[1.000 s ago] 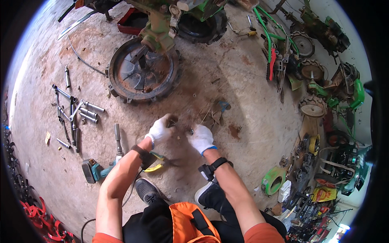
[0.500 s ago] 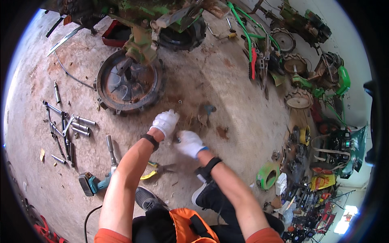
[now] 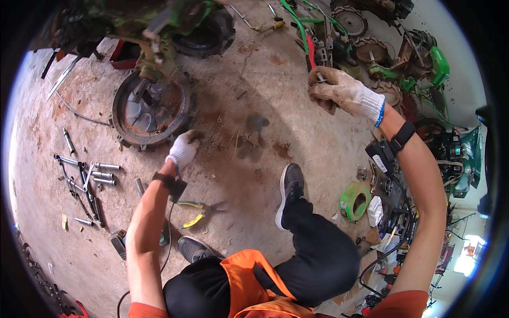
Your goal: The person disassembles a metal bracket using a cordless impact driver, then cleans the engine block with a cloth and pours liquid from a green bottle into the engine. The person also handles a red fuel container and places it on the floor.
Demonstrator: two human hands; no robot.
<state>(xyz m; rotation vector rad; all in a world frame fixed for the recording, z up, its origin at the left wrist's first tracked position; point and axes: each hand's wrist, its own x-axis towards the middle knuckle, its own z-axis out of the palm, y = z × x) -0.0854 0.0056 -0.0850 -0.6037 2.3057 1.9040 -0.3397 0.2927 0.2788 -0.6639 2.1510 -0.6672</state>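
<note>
My left hand [image 3: 185, 147], in a white work glove, is low beside the rusty treaded wheel [image 3: 148, 108] on the green machine's axle [image 3: 154, 69]. Its fingers are curled; what they hold, if anything, is too small to make out. My right hand [image 3: 334, 91], its glove soiled brown at the fingers, is raised at the upper right with a small metal piece [image 3: 321, 78] pinched in it. Yellow-handled pliers [image 3: 193, 219] lie below my left hand. A cordless driver [image 3: 120, 244] is partly hidden by my left arm.
Wrenches and sockets [image 3: 85, 185] lie on the concrete floor [image 3: 238, 138] at left. A red tray [image 3: 122, 62] sits behind the wheel. Green machinery [image 3: 439, 66], a green ring-shaped part [image 3: 354, 201] and piled parts line the right side. My bent right leg [image 3: 321, 249] is in front of me.
My right hand has risen far up and to the right from beside my left hand. My left hand has moved left, toward the wheel. My right foot has shifted forward, and the view has shifted.
</note>
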